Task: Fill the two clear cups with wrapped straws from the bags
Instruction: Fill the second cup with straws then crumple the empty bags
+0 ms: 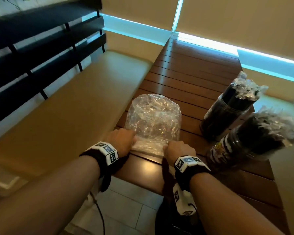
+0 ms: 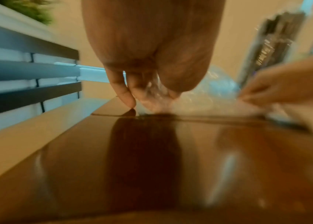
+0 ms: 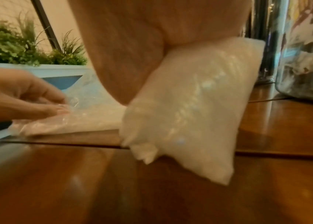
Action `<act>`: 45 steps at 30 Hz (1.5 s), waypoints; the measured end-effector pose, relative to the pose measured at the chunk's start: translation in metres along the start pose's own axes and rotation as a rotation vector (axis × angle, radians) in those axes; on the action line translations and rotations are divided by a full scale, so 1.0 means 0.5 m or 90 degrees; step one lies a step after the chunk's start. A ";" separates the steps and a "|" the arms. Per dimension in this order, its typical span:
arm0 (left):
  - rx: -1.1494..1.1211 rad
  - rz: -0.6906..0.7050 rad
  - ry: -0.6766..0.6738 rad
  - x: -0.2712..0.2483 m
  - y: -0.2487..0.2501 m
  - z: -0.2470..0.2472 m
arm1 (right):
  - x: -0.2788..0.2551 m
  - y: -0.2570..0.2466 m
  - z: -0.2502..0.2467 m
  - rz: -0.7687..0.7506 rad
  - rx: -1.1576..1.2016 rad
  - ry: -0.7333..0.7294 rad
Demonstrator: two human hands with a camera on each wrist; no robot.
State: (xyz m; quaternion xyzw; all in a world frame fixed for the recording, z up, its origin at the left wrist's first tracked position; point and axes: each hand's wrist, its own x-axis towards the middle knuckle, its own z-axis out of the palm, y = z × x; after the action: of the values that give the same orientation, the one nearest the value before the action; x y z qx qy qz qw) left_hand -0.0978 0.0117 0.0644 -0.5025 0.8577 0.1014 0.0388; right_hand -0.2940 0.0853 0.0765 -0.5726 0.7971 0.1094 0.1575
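Observation:
A crumpled, empty-looking clear plastic bag (image 1: 154, 119) lies flat on the slatted wooden table (image 1: 193, 65). My left hand (image 1: 130, 139) pinches its near left edge, fingers curled down onto the plastic (image 2: 152, 97). My right hand (image 1: 168, 147) grips the near right part, and a folded flap of the bag (image 3: 190, 106) sticks out under the palm in the right wrist view. Two clear cups stand at the right, the farther cup (image 1: 227, 114) and the nearer cup (image 1: 244, 145). Both are packed with black wrapped straws.
A beige padded bench (image 1: 66, 107) with a black slatted backrest (image 1: 32, 48) runs along the table's left side. A planter with green plants (image 3: 27, 50) stands beyond it. Tiled floor and a black cable (image 1: 98, 214) lie below the table's near edge.

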 end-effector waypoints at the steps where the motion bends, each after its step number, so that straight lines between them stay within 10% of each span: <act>1: 0.028 0.030 0.051 -0.006 0.006 0.005 | 0.002 -0.005 0.004 0.004 -0.003 0.011; 6: 0.249 0.413 0.111 -0.015 -0.016 0.014 | 0.002 -0.004 0.013 0.033 0.015 0.057; 17: 0.012 0.249 -0.009 -0.034 -0.017 0.022 | -0.043 -0.019 -0.021 -0.282 -0.128 0.068; 34: -0.056 0.042 0.005 0.020 -0.028 0.024 | 0.015 -0.022 -0.021 -0.011 0.020 0.028; 40: 0.178 0.365 0.177 0.000 -0.029 0.006 | 0.043 -0.032 -0.017 0.000 0.000 0.063; 45: 0.080 0.349 -0.019 -0.012 -0.050 0.005 | 0.032 -0.034 -0.003 -0.038 -0.021 0.114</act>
State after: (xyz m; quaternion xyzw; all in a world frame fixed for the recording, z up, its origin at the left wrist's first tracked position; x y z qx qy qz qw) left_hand -0.0732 0.0056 0.0593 -0.2469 0.9656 0.0620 0.0539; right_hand -0.2826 0.0653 0.0721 -0.6061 0.7887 0.0663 0.0790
